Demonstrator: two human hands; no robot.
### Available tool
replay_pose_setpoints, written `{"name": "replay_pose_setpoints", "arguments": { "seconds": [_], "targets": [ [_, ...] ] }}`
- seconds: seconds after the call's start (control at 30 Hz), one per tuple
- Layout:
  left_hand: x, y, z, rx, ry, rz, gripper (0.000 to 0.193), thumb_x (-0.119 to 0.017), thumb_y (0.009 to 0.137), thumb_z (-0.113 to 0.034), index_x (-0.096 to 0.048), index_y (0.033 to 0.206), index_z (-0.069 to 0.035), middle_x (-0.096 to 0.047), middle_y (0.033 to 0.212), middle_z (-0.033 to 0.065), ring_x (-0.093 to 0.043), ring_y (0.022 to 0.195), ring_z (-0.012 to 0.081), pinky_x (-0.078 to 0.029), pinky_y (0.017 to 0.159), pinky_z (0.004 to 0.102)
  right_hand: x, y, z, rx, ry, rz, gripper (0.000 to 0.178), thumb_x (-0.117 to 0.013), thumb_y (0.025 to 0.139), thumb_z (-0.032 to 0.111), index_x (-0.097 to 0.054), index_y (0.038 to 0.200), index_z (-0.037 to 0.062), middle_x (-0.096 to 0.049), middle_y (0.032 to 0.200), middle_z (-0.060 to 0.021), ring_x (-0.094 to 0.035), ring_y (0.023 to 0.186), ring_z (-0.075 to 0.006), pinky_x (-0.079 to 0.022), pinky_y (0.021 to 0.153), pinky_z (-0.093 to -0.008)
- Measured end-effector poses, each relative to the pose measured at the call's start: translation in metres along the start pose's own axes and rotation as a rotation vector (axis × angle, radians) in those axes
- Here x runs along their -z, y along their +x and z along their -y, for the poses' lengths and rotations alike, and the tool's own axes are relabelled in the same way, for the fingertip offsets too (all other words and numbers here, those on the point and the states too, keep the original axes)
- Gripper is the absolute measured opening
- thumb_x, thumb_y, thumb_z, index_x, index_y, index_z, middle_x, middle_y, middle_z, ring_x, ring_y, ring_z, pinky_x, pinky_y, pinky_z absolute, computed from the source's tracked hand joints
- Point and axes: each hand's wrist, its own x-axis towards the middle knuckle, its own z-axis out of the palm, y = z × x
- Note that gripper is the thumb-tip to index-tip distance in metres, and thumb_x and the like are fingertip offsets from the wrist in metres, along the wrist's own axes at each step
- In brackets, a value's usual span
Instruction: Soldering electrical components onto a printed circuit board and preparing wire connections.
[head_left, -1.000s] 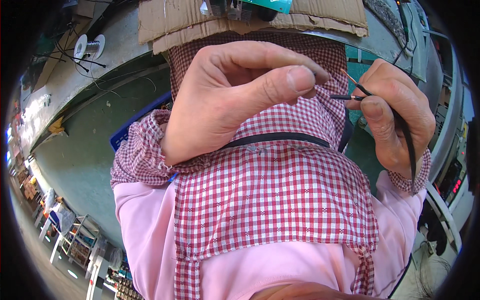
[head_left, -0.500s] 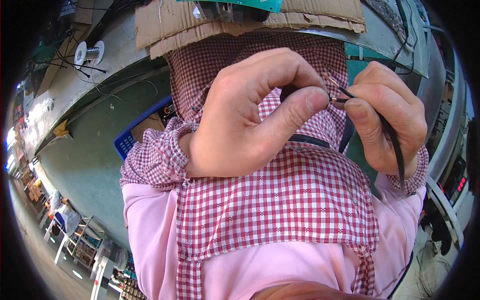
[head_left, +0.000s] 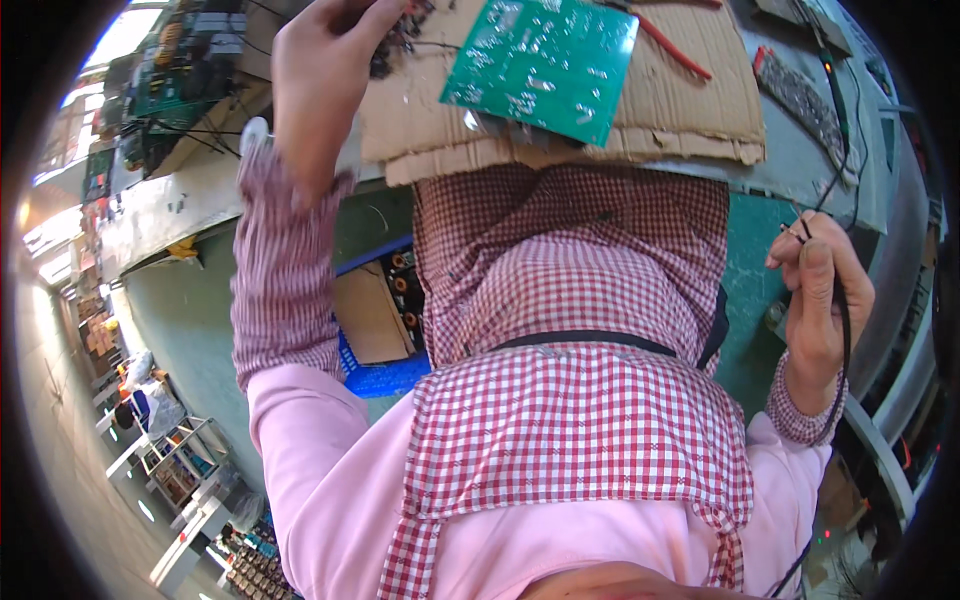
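In my right hand [head_left: 825,300], off to the right, a thin black cable [head_left: 846,345] is pinched between thumb and fingers. Its split black leads with bare copper ends [head_left: 797,230] stick out past the fingertips. My left hand [head_left: 325,75] reaches to the far side of the bench, beside a heap of small dark parts [head_left: 398,45]. Its fingertips run out of the picture at the top, so what they hold is hidden. A green circuit board [head_left: 550,70] lies solder side up on a cardboard sheet [head_left: 700,110], between the two hands.
Red-handled pliers [head_left: 672,45] lie right of the board. Farther right is a speckled grey strip [head_left: 800,105]. At the left stand stacked circuit boards [head_left: 185,75] and a wire spool [head_left: 256,132]. A blue basket [head_left: 385,380] holding cardboard and ring-shaped parts sits below the bench.
My hands were together over the lap at the cable's ends. The left has let go and moved up to the bench's far left; the right has lowered outward with the cable.
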Motion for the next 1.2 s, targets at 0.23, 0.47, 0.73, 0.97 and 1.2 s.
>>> {"name": "replay_pose_setpoints", "arguments": {
  "seconds": [0.23,0.47,0.73,0.97,1.2],
  "targets": [
    [-0.003,0.1,0.048,-0.186,0.407,-0.151,0.025,-0.064,0.086,-0.017,-0.067,0.101,0.004,-0.068,0.085,0.0146,-0.064,0.076,0.0241,-0.049,0.069,0.031,-0.007,0.01,0.024,-0.133,-0.023,0.0,0.026,-0.051,0.095,0.014,-0.062,0.078,-0.0035,-0.051,0.07,-0.0043,-0.046,0.063,-0.0102,-0.035,0.058,-0.0234],
    [-0.036,0.007,-0.091,-0.397,-0.037,0.317,0.026,-0.06,0.089,-0.012,-0.064,0.113,-0.001,-0.063,0.102,0.0124,-0.057,0.1,0.0215,-0.045,0.087,0.0308,-0.009,0.032,0.02,-0.122,0.014,0.116,0.019,-0.058,0.091,0.013,-0.062,0.08,-0.0021,-0.058,0.071,-0.0087,-0.055,0.066,-0.0166,-0.042,0.061,-0.0258],
    [-0.057,-0.032,-0.099,-0.612,0.001,0.535,0.014,-0.064,0.083,-0.014,-0.065,0.094,-0.005,-0.062,0.096,0.0099,-0.053,0.107,0.0272,-0.036,0.094,0.0427,-0.02,0.031,0.01,0.214,-0.28,0.217,0.021,-0.066,0.086,0.019,-0.062,0.086,-0.0016,-0.059,0.076,-0.0137,-0.058,0.068,-0.0281,-0.046,0.061,-0.0332],
    [-0.06,-0.044,-0.101,-0.753,0.057,0.71,0.01,-0.068,0.078,-0.011,-0.067,0.086,-0.006,-0.063,0.091,0.0084,-0.053,0.112,0.0321,-0.036,0.097,0.0472,-0.017,0.017,0.012,0.052,-0.183,0.18,0.024,-0.073,0.08,0.014,-0.064,0.095,-0.0018,-0.064,0.087,-0.0121,-0.062,0.078,-0.0199,-0.049,0.068,-0.029],
    [-0.057,-0.047,-0.086,-0.628,0.027,0.765,0.012,-0.07,0.077,-0.005,-0.069,0.088,-0.003,-0.066,0.089,0.0086,-0.057,0.11,0.0315,-0.041,0.096,0.0423,-0.021,0.004,-0.017,0.275,0.007,0.002,0.028,-0.077,0.072,0.002,-0.067,0.099,-0.0008,-0.067,0.092,-0.0109,-0.065,0.083,-0.0183,-0.052,0.072,-0.0259]
  ]
}}
